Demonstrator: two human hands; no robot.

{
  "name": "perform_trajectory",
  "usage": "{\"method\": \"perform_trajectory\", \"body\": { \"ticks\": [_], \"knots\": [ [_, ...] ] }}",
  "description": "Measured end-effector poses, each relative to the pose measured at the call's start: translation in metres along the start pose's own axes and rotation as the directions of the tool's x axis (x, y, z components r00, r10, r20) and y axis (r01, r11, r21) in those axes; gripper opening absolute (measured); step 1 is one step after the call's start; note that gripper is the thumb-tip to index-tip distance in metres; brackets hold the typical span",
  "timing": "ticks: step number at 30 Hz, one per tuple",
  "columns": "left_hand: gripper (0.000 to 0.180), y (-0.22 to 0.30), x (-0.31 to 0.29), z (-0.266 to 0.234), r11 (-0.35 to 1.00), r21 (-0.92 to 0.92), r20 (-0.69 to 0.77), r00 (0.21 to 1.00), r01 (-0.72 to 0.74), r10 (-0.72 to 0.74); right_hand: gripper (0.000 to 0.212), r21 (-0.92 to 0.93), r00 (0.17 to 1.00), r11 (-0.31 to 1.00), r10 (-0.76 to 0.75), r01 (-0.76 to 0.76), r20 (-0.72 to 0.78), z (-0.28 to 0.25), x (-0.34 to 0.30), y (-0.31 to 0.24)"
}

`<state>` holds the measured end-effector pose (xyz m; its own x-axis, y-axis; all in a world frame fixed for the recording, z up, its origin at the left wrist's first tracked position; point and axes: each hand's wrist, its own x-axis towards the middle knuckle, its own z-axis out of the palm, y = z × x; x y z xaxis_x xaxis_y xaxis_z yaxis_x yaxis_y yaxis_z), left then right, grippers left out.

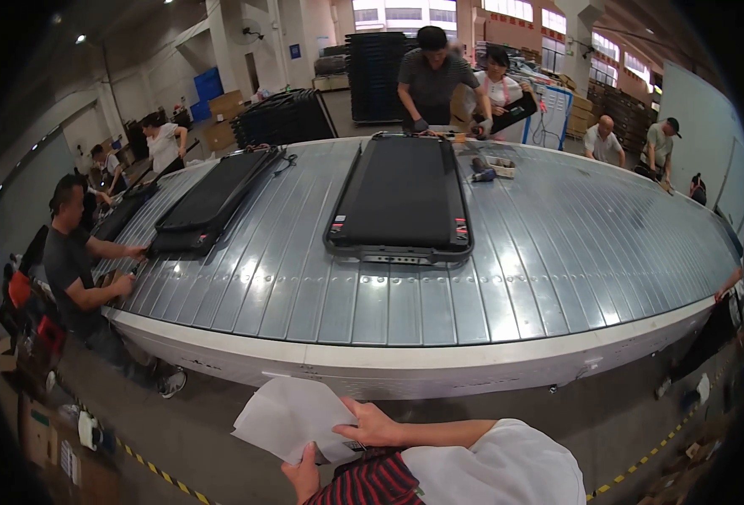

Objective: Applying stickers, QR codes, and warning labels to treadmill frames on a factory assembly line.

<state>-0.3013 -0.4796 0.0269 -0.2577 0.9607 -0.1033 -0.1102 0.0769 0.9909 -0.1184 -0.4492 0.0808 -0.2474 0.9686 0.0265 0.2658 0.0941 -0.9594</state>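
Observation:
A thin white sheet (292, 411), paper or soft plastic I cannot tell, is held in front of my body, its far edge sticking up and to the left. Its near right edge is pinched by my right hand (375, 423), thumb on top. From below, my left hand (303, 476) grips the lower edge with its thumb up. A small dark patch shows by the right fingers, too small to make out. Beyond the hands stands a long metal-slatted roller conveyor table (405, 303) with a white side rail (372, 357). A black treadmill-like deck (400, 194) lies on it, straight ahead.
Another black deck (212, 202) lies farther left, where a co-worker (77, 261) reaches onto it. Two people stand behind the middle deck, one with a power tool. A blue cordless drill (483, 171) rests beside a small tray (501, 168). Yellow-black tape (153, 471) marks the floor.

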Motion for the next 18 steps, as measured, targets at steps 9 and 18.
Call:
{"method": "perform_trajectory", "body": {
  "ticks": [9, 18],
  "knots": [
    [0.017, 0.022, 0.127, -0.062, 0.992, 0.098, -0.154, 0.983, -0.085, 0.100, 0.054, 0.020, 0.987, 0.991, -0.135, 0.133, 0.087, 0.054, 0.168, 0.022],
    [0.020, 0.055, 0.225, -0.141, 0.990, 0.139, -0.390, 0.916, -0.040, 0.092, 0.047, 0.320, 0.908, 0.947, -0.130, -0.005, 0.398, 0.136, 0.355, -0.016]
  ]
}}
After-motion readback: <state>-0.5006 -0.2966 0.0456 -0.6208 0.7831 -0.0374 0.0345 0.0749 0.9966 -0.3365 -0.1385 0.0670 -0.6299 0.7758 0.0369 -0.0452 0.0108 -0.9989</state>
